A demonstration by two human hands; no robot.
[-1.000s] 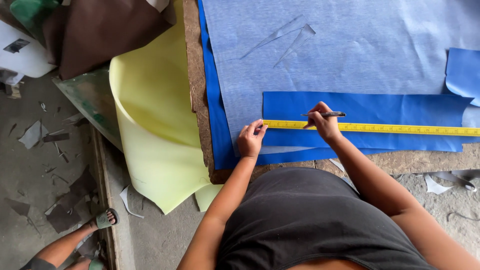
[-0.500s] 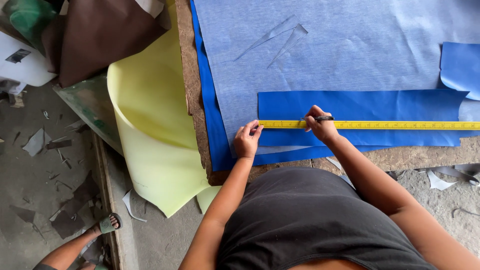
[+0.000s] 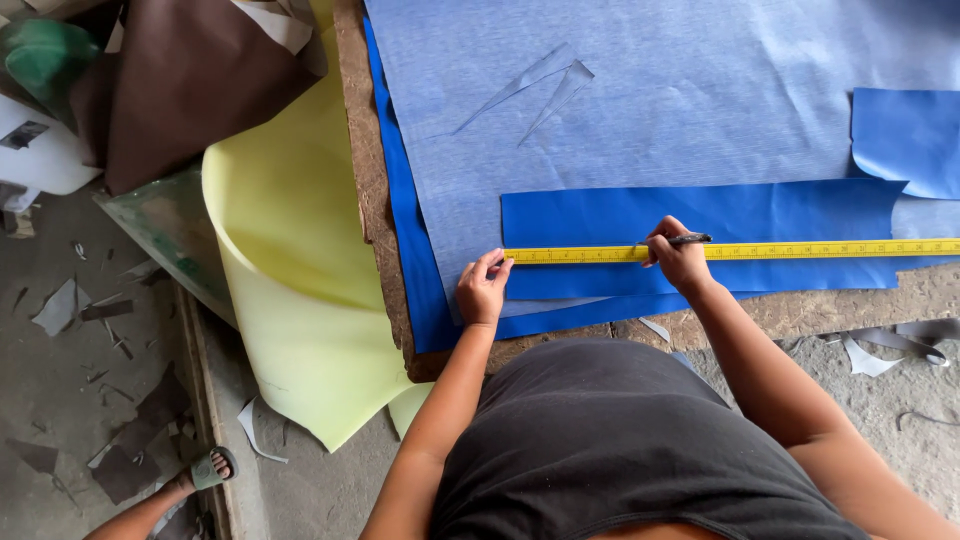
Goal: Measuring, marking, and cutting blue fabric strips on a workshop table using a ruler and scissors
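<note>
On the worktop [image 3: 372,215], left hand [image 3: 481,291] should press the yellow ruler [image 3: 740,251] flat; right hand [image 3: 679,259], clamped on a pen [image 3: 678,240], marks the blue strip [image 3: 700,212].

Yellow ruler [image 3: 760,250]; royal-blue strip [image 3: 700,215]; pale-blue sheet [image 3: 660,90]; pale-yellow sheet [image 3: 290,270]; brown sheet [image 3: 190,80].
</note>
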